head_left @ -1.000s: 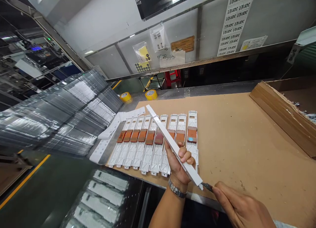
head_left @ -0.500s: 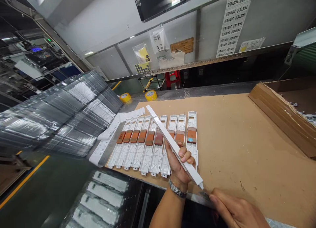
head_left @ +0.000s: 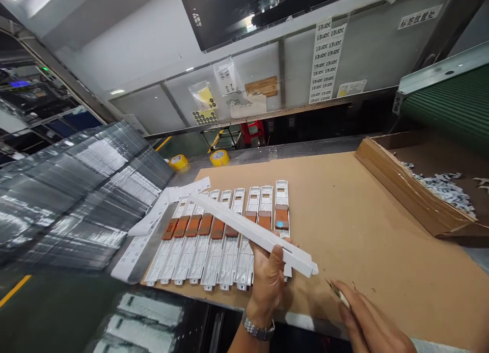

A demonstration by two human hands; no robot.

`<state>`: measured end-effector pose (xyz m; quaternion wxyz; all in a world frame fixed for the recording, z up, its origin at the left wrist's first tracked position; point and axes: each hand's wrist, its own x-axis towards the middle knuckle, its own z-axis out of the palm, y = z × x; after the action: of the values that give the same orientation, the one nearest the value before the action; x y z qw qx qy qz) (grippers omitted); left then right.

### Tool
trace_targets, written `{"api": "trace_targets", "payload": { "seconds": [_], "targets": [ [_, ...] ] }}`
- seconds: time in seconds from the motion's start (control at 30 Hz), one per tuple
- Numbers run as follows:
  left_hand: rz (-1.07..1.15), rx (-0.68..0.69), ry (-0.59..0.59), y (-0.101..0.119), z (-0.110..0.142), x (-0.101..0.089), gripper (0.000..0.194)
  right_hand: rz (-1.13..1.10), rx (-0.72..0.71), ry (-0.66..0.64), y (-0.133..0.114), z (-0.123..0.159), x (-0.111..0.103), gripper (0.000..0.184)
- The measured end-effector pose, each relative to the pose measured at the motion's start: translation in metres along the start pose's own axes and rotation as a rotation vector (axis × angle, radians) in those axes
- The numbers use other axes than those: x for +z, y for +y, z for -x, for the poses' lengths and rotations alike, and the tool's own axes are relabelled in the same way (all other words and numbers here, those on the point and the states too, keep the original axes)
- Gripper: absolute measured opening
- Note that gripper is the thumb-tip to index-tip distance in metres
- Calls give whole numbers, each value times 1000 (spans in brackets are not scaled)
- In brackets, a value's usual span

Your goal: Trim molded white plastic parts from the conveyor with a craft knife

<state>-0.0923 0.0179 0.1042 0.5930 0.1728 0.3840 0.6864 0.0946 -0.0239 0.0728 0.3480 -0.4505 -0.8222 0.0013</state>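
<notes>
My left hand (head_left: 267, 276), with a metal watch on the wrist, is closed around a long white plastic housing (head_left: 240, 223). The piece slants across the view, its near end pointing down to the right. Between the thumb and fingers of my right hand (head_left: 369, 317) is a small knife (head_left: 340, 295), its thin tip just right of the housing's end and apart from it. Behind the left hand lies a row of white plastic housings (head_left: 208, 253), each with an orange-brown block (head_left: 194, 224) across it. The held piece hides parts of several.
Brown board (head_left: 324, 205) covers the bench. A cardboard box (head_left: 397, 190) at right holds small metallic-looking parts (head_left: 446, 192). Two yellow tape rolls (head_left: 219, 158) stand at the back. Wrapped stacked panels (head_left: 87, 190) and a paper label strip (head_left: 147, 223) are at left.
My left hand has turned the white housing flatter, showing a broader face with a slot. My right hand has shifted slightly, bringing the small knife into clearer view. The camera has swung right.
</notes>
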Motion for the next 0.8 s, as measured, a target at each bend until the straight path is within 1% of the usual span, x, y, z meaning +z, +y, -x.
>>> {"api": "trace_targets", "payload": {
  "seconds": [0.07, 0.17, 0.27, 0.4, 0.57, 0.8],
  "targets": [
    [-79, 69, 50, -2, 2, 2, 52, 85, 31, -6, -4, 2, 1, 41],
    [-137, 124, 106, -3, 3, 7, 51, 105, 68, 5, -9, 4, 4, 38],
    [-125, 132, 143, -3, 4, 11, 52, 102, 92, 29, -11, 4, 5, 33],
    [-142, 138, 154, -4, 6, 14, 49, 116, 81, 47, -12, 2, 8, 30],
    [-164, 156, 125, -2, 8, 17, 49, 124, 92, 17, -11, 1, 10, 31],
    [-145, 135, 183, -5, 9, 17, 57, 120, 93, -5, -11, 3, 8, 31]
  ]
}}
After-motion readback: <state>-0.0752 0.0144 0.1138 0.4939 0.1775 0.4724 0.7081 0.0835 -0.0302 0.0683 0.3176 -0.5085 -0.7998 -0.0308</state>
